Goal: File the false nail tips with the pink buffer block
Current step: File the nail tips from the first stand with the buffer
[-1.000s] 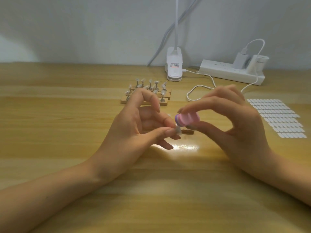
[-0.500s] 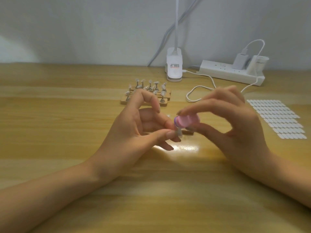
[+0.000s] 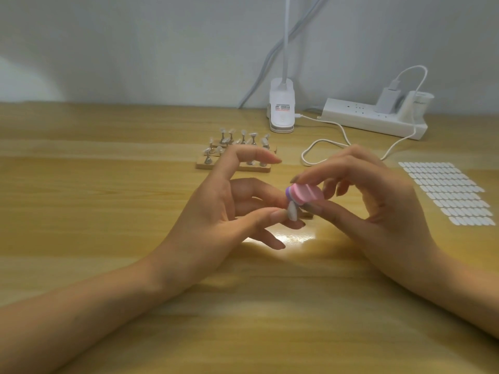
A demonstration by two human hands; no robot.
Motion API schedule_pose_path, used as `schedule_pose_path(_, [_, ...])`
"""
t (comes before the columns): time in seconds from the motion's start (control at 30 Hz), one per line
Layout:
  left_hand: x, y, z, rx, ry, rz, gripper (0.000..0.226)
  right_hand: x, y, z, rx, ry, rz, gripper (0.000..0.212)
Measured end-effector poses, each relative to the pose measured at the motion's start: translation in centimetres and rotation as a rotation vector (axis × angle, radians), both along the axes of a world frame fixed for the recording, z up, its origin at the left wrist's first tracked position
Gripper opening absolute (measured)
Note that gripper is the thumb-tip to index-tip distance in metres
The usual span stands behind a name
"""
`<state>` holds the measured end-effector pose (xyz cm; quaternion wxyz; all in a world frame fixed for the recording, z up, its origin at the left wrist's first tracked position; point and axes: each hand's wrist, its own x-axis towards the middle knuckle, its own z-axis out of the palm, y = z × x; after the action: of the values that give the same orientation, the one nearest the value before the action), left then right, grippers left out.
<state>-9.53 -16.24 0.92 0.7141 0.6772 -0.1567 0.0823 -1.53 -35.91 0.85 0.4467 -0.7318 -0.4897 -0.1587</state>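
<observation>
Pinching a small white tip (image 3: 292, 212) between the thumb and a finger, the left hand (image 3: 213, 211) is held just above the table (image 3: 94, 184), near its middle. Its index finger is raised and stretched toward the right, and the lowest finger is pointed down toward the wood. The buffer (image 3: 306, 194), pink with a purple layer at its left end, is gripped by the right hand (image 3: 378, 209): the index finger is laid on top of it and the thumb is pressed from below, while the other fingers are curled behind. The left end of the buffer is placed on the upper edge of the tip, so the two are touching. Both are held in the air between the hands, above a bright reflection on the wood. Behind the left hand a wooden stand (image 3: 206, 165) is seen, with tips (image 3: 252, 136) set on small metal posts; part of it is hidden by the index finger. Farther back, a white lamp clamp (image 3: 282, 109) is standing by the wall, and a power strip (image 3: 372, 121) with a charger (image 3: 387, 102) is lying to the right of it. A white cable (image 3: 324, 143) is looped on the table behind the right hand. A sheet of white tabs (image 3: 445, 193) is laid at the right side, apart from the hands.
</observation>
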Motion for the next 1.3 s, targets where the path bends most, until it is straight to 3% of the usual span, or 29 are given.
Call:
schedule_pose_path(0.53, [0.0, 0.1, -0.6, 0.111, -0.086, 0.056, 0.038, -1.0, 0.2, 0.6, -0.027, -0.167, 0.033, 0.014])
schedule_pose_path(1.3, [0.2, 0.2, -0.7, 0.115, -0.098, 0.078, 0.037, -0.5, 0.2, 0.5, -0.024, -0.135, 0.013, 0.015])
